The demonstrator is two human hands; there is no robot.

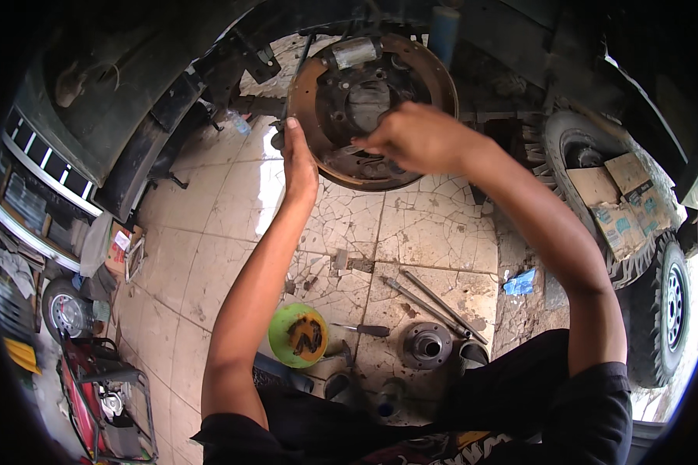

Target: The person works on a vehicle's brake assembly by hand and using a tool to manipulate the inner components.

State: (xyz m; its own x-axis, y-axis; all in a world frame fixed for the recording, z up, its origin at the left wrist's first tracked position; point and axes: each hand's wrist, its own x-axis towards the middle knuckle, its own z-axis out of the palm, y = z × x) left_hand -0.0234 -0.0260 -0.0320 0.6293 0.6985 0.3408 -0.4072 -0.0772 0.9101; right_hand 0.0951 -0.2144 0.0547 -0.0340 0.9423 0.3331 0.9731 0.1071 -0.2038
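Observation:
A rusty round brake backing plate hangs under the vehicle at the top centre, with a silver cylinder on its upper part and a dark hub at its middle. My left hand grips the plate's left edge, thumb upward along the rim, fingers mostly hidden behind it. My right hand is closed over the plate's lower right inner area, slightly blurred; what its fingertips hold is too small to make out.
Below lie a green bowl with dark pieces, a screwdriver, two metal rods and a flanged hub. A large tyre with cardboard and another wheel are at right; wheels and a red machine at left.

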